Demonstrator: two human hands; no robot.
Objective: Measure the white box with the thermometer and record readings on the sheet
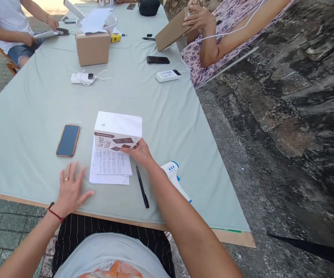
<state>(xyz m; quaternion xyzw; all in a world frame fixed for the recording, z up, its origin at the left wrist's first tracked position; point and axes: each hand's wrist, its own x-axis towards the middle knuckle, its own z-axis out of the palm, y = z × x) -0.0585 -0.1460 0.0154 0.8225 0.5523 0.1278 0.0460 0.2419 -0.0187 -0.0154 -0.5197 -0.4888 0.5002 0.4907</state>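
Note:
My right hand [139,151] grips the near right corner of a small white box [118,124] with brown print reading "Super Meal". Beneath and in front of the box are sheets of paper [113,166] covered in handwriting; the box hides their far part. My left hand [72,187] lies on the cloth with fingers spread, holding nothing, left of the papers. Beyond it is a phone [68,140] with an orange-brown edge. A black pen [142,187] lies right of the papers. A white and blue infrared thermometer [174,177] is partly covered by my right forearm.
Farther up the pale green tablecloth [132,92] are a white device with a cable [81,78], another white device [168,75], a black phone [158,60] and a cardboard box [93,48]. One person at right holds a carton [172,29]; another sits at far left.

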